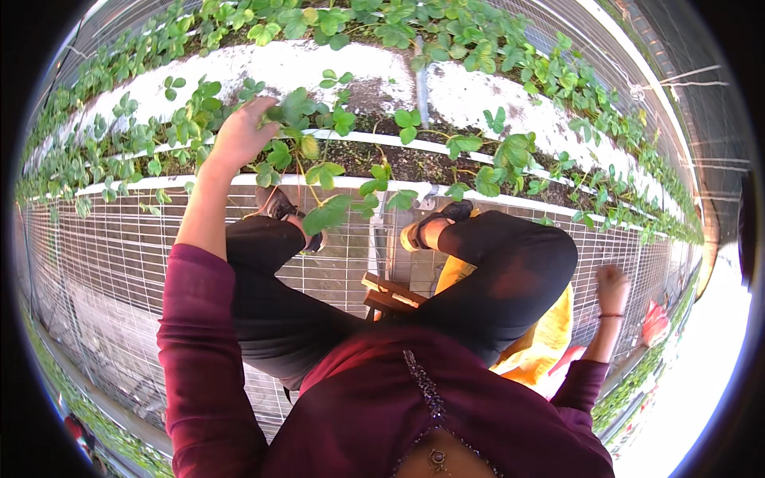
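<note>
My left hand (pixel 245 137) reaches into the strawberry plants (pixel 296 107) in the near planting row. Its fingers and thumb curl around green leaves; the exact stem between the fingertips is hidden. Out to my right, my right hand (pixel 612 290) is closed in a loose fist, well apart from the plants. Whatever it holds, if anything, cannot be seen. Leaves on long stalks (pixel 327 211) hang over the bed's near edge, in front of my knees.
Dark soil (pixel 414 162) fills the near trough, with white sheeting (pixel 335 72) behind it and another leafy row beyond. Wire mesh (pixel 111 255) runs below the near edge. Between my legs is a wooden piece (pixel 392 291); yellow cloth (pixel 542 342) lies beside my right leg.
</note>
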Motion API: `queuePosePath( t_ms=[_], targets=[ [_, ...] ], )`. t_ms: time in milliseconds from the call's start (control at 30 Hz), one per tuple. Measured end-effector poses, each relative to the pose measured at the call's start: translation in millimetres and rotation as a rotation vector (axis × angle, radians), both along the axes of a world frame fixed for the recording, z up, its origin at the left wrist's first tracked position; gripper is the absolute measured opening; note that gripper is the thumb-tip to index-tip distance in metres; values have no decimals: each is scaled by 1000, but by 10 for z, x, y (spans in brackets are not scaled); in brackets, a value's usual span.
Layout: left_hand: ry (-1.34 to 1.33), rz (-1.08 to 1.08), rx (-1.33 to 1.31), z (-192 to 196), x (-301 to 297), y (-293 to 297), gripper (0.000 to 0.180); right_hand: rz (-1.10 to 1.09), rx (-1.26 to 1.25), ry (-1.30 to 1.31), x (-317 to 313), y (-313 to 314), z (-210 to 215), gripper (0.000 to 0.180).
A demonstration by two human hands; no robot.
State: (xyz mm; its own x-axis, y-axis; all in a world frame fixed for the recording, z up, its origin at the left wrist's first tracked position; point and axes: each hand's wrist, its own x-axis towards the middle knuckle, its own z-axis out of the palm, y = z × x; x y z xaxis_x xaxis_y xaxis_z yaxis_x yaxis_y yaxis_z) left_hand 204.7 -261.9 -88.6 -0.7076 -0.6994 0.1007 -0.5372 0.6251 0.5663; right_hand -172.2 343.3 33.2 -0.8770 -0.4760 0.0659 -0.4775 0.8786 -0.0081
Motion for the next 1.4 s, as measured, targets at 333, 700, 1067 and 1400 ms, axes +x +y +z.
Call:
queuePosePath(
  t_ms=[333, 700, 1067, 1400],
  targets=[
    [-252, -276, -371, -396, -775, 382, 11, 865, -105, -813, 1315, -4506, -1496, 21],
    [-438, -73, 95, -576, -1078, 13, 40, 671, -387, -553, 1310, -5077, -2262, 33],
    [0, 89, 247, -1016, -881, 23, 27, 524, -651, -1166, 864, -5382, -1973, 26],
    [205, 116, 521, -1196, -751, 54, 15, 697, -110, -951, 1042, -5317, -2455, 27]
  ],
)
